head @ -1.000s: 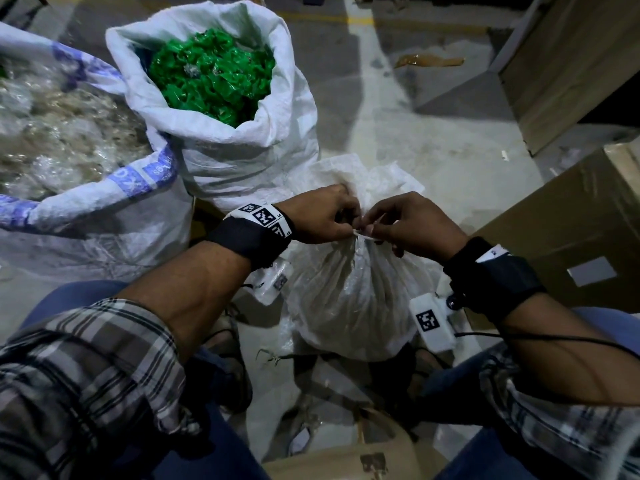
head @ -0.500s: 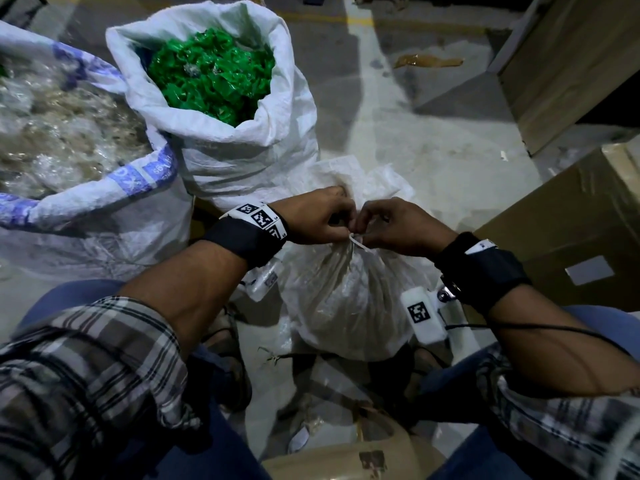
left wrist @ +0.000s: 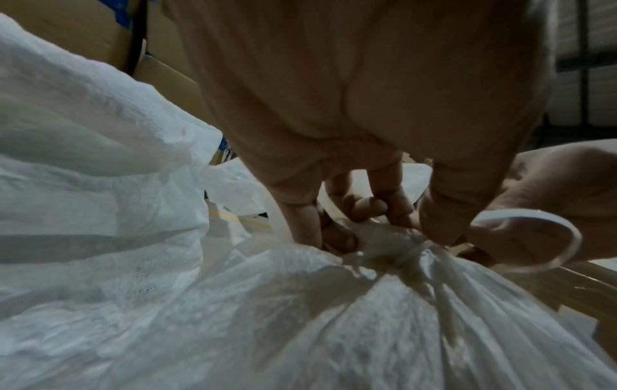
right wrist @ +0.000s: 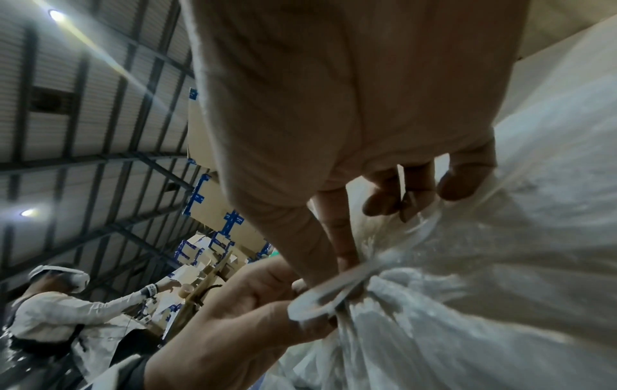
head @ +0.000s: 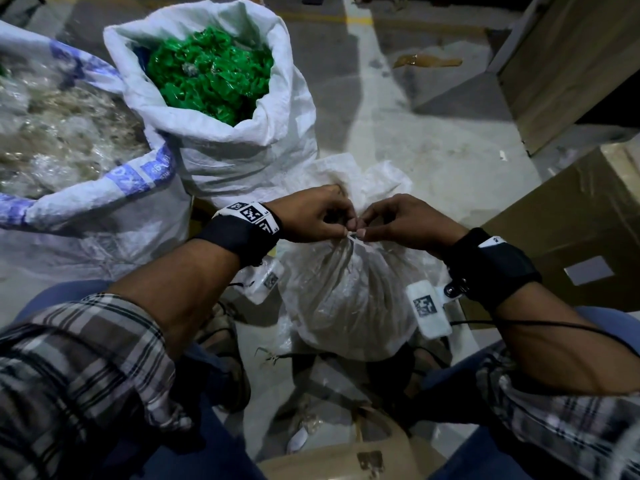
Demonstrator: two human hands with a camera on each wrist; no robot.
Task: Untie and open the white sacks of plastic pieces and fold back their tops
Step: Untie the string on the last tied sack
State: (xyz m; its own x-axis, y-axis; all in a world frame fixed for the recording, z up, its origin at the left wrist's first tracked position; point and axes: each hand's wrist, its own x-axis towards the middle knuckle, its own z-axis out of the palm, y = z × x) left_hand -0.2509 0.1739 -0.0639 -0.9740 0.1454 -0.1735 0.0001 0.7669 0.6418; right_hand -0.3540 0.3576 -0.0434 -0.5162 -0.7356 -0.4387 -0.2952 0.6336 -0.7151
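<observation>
Concrete floor (head: 433, 161) holds two opened sacks at far left, while both hands' fingers (head: 341, 227) pinch the white tie (left wrist: 521, 237) on the near, still-knotted sack (head: 346, 299).

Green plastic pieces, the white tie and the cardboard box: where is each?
green plastic pieces (head: 211, 74), head view, middle of heap.
white tie (left wrist: 547, 238), left wrist view, loop's outer band.
cardboard box (head: 568, 216), head view, top face.

Likely warehouse: stacked cardboard boxes (right wrist: 213, 245), corrugated metal roof (right wrist: 100, 110), concrete floor (head: 433, 161).
</observation>
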